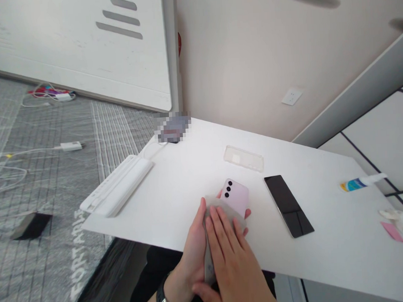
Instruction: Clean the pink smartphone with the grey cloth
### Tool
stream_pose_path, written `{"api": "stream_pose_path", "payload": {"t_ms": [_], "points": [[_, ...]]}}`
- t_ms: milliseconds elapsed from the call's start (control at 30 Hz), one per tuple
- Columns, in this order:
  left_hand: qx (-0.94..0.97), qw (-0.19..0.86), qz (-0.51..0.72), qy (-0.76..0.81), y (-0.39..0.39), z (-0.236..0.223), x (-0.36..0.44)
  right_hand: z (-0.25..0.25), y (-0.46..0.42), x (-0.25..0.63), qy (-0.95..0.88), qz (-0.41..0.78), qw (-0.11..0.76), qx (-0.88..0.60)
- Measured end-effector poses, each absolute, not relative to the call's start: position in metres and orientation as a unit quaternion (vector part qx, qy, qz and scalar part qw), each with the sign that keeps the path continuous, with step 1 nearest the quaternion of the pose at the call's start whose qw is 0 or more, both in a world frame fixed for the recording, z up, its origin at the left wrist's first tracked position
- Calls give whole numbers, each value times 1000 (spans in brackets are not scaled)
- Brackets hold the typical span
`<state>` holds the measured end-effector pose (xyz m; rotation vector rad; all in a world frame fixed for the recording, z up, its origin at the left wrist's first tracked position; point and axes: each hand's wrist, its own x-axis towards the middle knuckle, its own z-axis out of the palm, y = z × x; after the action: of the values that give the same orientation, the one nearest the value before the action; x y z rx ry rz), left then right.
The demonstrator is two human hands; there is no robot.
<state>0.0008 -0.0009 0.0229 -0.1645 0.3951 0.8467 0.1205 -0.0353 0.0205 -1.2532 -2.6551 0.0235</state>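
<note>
Near the table's front edge, my left hand (pixel 192 252) is wrapped from below round a pale pink smartphone (pixel 237 196), its back with three camera lenses facing up. A grey cloth (pixel 208 260) covers the lower part of the phone. My right hand (pixel 228 254) lies flat on this cloth with its fingers stretched out, pressing it against the phone's back. Beyond the phone rests a clear phone case (pixel 243 158). To the right lies a dark-screened smartphone (pixel 288 206).
A white power strip-like bar (pixel 118 185) lies along the table's left edge, near a blurred-out device (pixel 173 127). A small bottle (pixel 360 183) lies at the right, with a pink slip (pixel 392 232) and crumpled tissue (pixel 400 221). Chargers (pixel 71 146) lie on the bed at left.
</note>
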Motion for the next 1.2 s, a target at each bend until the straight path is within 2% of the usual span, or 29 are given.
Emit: {"api": "stream_pose_path", "payload": {"t_ms": [200, 400, 533, 700, 933, 1200], "points": [[-57, 838, 497, 219, 2, 25, 5, 21, -24, 129, -838, 3, 112, -534], [-58, 883, 441, 151, 2, 24, 3, 30, -43, 121, -891, 47, 114, -436], [-48, 871, 474, 123, 1, 20, 3, 41, -40, 115, -854, 48, 161, -493], [-66, 860, 485, 144, 1, 21, 3, 33, -12, 95, -846, 51, 163, -505], [-52, 847, 502, 168, 3, 28, 5, 22, 47, 109, -750, 91, 159, -636], [-64, 849, 478, 215, -1, 24, 1, 31, -22, 96, -846, 71, 125, -513]]}}
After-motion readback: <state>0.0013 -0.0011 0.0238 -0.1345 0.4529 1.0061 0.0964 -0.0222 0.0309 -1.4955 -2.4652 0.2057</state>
